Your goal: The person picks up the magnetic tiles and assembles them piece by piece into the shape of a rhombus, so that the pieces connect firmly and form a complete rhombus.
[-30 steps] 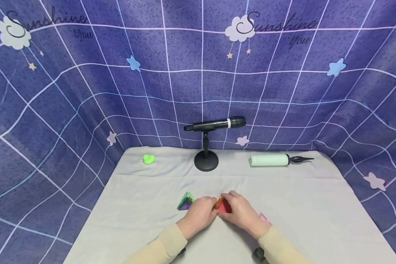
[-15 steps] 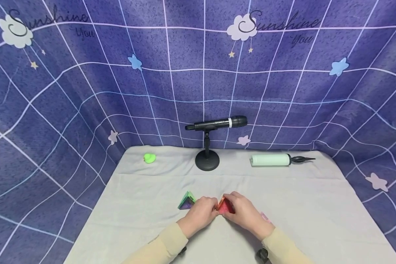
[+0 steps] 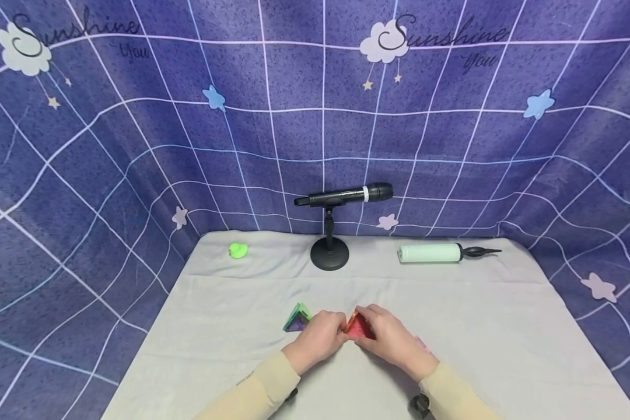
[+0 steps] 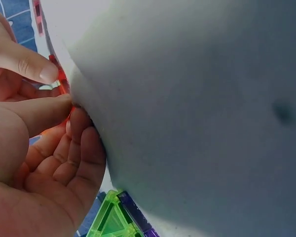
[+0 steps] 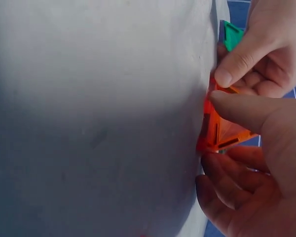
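Observation:
Near the middle of the white cloth, red point(image 3: 358, 331) and orange magnetic tiles point(image 5: 231, 129) lean together as a small pyramid. My left hand point(image 3: 319, 338) pinches its left corner between thumb and fingertips. From the other side my right hand point(image 3: 391, 339) grips it, thumb along the near edge and fingers behind; its palm hides part of the tiles. Just left of my left hand stands a similar pyramid, with a light green tile point(image 4: 112, 217) and a purple tile point(image 3: 296, 323). A pink tile point(image 3: 422, 344) shows partly behind my right wrist.
Towards the back stand a black microphone point(image 3: 346, 196) on a round-based stand point(image 3: 329, 254), a green toy duck point(image 3: 238, 251) at left and a pale green hand pump point(image 3: 430, 253) at right. A blue patterned curtain point(image 3: 294, 134) borders the table.
My right hand has shifted slightly right, and more of the red tile's face shows than a second ago. Both hands have kept their hold; the last half second shows hardly any movement.

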Motion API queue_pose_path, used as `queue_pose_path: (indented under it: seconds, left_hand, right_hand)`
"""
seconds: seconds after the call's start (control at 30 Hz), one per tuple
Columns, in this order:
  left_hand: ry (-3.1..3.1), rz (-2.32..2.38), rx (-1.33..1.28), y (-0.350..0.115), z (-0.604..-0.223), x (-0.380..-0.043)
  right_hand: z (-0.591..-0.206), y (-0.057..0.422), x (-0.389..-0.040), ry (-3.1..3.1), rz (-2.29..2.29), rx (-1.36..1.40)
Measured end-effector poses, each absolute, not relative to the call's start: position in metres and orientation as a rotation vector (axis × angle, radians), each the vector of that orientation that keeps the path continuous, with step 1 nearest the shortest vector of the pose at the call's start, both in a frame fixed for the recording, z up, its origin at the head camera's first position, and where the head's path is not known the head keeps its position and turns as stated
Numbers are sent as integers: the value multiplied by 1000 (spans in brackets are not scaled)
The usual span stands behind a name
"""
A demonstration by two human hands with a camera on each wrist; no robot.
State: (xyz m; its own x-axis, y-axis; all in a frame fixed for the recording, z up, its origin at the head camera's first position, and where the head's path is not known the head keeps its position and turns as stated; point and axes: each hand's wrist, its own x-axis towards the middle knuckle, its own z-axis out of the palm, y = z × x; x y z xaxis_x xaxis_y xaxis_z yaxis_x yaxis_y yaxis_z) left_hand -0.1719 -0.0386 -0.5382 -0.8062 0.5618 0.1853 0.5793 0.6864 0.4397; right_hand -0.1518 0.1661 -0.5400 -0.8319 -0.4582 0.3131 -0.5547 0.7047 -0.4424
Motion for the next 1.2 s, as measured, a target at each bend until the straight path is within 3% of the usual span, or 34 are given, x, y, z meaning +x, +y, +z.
queue_pose_path:
  seconds: [1.2]
  left_hand:
    - [-2887,-796,-997,-40,-536,-177]
  right_hand:
    - [-545,270,-109,-2688,721,641]
